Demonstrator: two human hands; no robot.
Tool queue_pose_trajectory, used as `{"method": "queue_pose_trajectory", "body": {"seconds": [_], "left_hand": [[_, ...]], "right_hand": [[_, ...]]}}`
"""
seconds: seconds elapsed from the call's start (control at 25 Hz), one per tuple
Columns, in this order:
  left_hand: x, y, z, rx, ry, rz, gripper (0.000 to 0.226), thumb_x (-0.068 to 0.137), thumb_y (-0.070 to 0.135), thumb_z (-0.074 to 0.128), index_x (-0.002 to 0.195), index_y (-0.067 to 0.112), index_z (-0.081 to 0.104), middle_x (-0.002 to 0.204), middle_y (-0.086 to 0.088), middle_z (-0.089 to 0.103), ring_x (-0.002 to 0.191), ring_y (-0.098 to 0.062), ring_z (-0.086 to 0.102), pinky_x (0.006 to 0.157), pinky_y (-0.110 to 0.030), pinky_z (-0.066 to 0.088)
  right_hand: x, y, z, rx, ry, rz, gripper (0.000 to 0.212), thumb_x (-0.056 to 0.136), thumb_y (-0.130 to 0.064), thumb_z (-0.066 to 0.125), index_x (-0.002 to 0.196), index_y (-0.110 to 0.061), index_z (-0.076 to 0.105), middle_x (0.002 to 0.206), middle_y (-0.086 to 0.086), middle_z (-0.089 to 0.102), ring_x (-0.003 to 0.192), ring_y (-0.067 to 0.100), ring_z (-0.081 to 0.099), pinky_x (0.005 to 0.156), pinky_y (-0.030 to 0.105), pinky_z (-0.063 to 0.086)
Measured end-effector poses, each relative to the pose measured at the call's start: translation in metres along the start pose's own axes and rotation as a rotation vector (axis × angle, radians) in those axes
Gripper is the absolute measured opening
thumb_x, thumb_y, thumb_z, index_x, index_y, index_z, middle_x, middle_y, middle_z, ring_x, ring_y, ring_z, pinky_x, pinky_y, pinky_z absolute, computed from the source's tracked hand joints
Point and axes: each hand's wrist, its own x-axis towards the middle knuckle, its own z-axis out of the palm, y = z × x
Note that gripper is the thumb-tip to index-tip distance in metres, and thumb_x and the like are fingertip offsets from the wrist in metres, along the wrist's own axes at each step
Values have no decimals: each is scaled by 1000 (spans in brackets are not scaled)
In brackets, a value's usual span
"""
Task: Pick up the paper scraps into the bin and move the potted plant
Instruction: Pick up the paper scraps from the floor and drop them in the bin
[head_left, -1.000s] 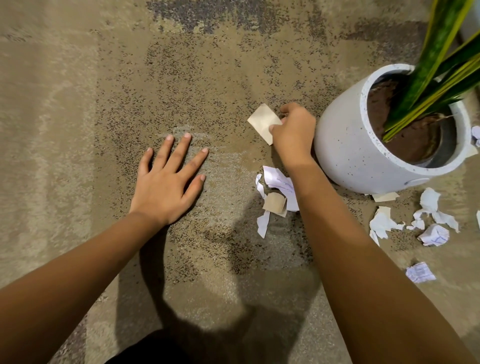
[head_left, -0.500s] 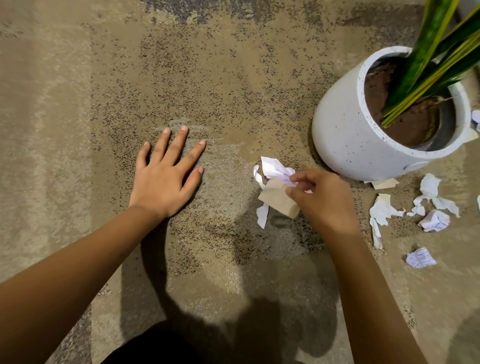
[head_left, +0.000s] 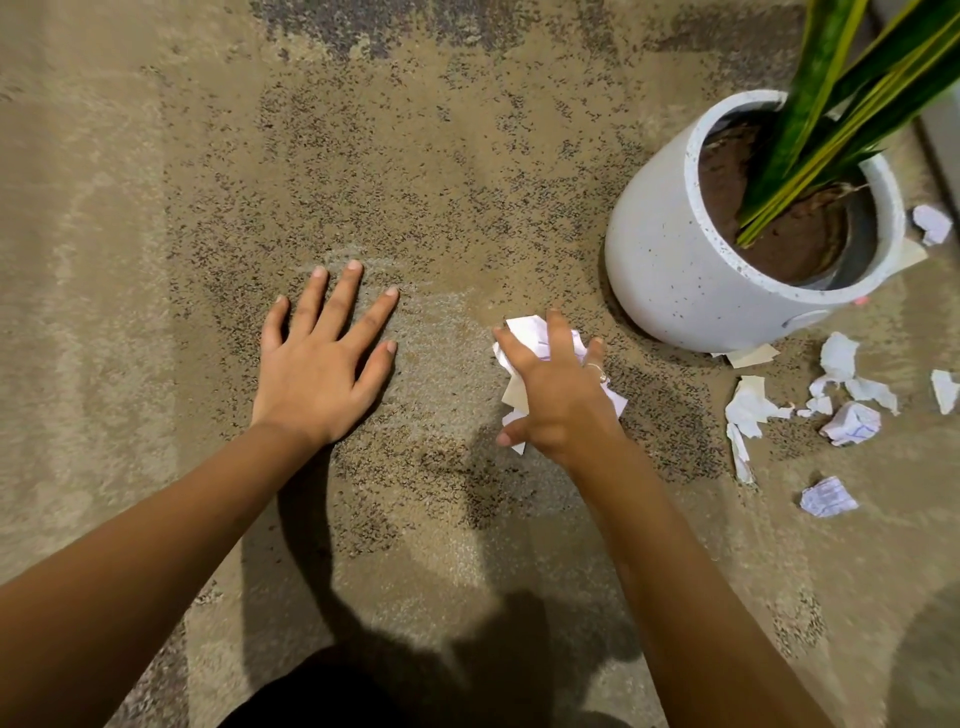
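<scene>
Take the potted plant (head_left: 727, 260) as your landmark: it stands upright on the carpet (head_left: 156, 208) at the upper right, its long green leaves (head_left: 841, 104) rising out of view past the top edge. Everything to the left of the pot is bare carpet, open all the way to the left edge; toward you the carpet is also free, crossed only by your own shadow. Beyond the pot, at the far right edge, a pale straight border runs along the carpet.

Your left hand (head_left: 317, 364) lies flat, palm down, fingers spread wide, well left of the pot and holding nothing. Your right hand (head_left: 558, 395) sits just below and left of the pot, fingers curled down over a bunch of paper scraps (head_left: 530, 332), white and tan pieces showing between fingers and thumb. Whether the bunch is off the carpet, you cannot tell.

More loose scraps (head_left: 753, 410) lie scattered on the carpet below and right of the pot, among them a crumpled ball (head_left: 852, 423) and a small lined piece (head_left: 828, 497). A tan slip (head_left: 750, 356) pokes out at the pot's base, and one crumpled bit (head_left: 932, 223) lies just right of its rim.
</scene>
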Motion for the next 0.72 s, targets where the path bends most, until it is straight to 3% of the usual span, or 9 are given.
{"method": "queue_pose_trajectory", "body": {"seconds": [0.04, 0.08, 0.12, 0.16, 0.28, 0.44, 0.52, 0.6, 0.72], "left_hand": [[0, 0, 0, 2, 1, -1, 53, 96, 56, 17, 148, 45, 15, 161, 2, 10, 148, -25, 7, 113, -53, 13], [0, 0, 0, 2, 2, -2, 53, 96, 56, 17, 148, 45, 14, 161, 3, 10, 148, -25, 7, 113, -53, 13], [0, 0, 0, 3, 4, -2, 53, 96, 56, 17, 148, 45, 14, 161, 3, 10, 148, -25, 7, 113, -53, 13], [0, -1, 0, 3, 9, 0, 53, 96, 55, 17, 148, 45, 14, 161, 2, 11, 148, -25, 8, 113, -53, 13], [-1, -2, 1, 5, 19, 6, 53, 96, 55, 17, 148, 44, 16, 161, 1, 14, 148, -26, 10, 113, -54, 15], [0, -1, 0, 7, -14, 3, 52, 96, 55, 18, 148, 44, 16, 161, 1, 14, 148, -26, 10, 112, -54, 15], [-1, 0, -5, -1, -40, 14, 52, 96, 54, 17, 148, 43, 17, 161, 0, 13, 148, -26, 9, 113, -54, 14], [-2, 4, -9, -9, -60, 12, 53, 96, 51, 20, 148, 41, 20, 161, -1, 13, 148, -27, 9, 113, -55, 12], [5, 27, -16, -183, -32, -151, 46, 95, 38, 39, 140, 32, 38, 156, -5, 24, 145, -29, 15, 112, -58, 9]], "right_hand": [[0, 2, 6, 69, 58, -40, 84, 76, -21, 76, 142, -41, 28, 157, 3, 2, 139, 48, 11, 99, 62, 38], [1, 4, 12, 112, 184, -129, 60, 82, -17, 68, 134, -32, 42, 149, 9, 20, 128, 45, 33, 87, 53, 47], [-5, 5, 22, 206, 305, -165, 37, 87, -11, 59, 122, -22, 51, 137, 12, 34, 109, 41, 48, 71, 45, 49], [-11, 9, 29, 315, 383, -147, 22, 89, -6, 51, 110, -13, 55, 125, 13, 41, 93, 36, 51, 61, 38, 45], [-29, 16, 44, 125, 522, -198, 13, 87, -4, 56, 89, -8, 68, 110, 11, 55, 92, 26, 51, 68, 23, 37], [-41, 39, 36, 445, 626, 15, 10, 82, -4, 66, 77, -12, 70, 90, -4, 54, 70, 7, 51, 59, 0, 34], [-49, 61, 31, 645, 645, 183, 12, 78, -8, 72, 76, -20, 71, 88, -5, 61, 73, 4, 57, 63, 1, 35], [-62, 87, 28, 809, 668, 275, 13, 75, -12, 75, 74, -23, 70, 82, -5, 68, 75, 2, 63, 68, 15, 45], [-84, 124, 34, 870, 644, 373, 7, 76, -11, 74, 77, -17, 71, 78, -2, 71, 77, 13, 67, 73, 33, 53]]}}
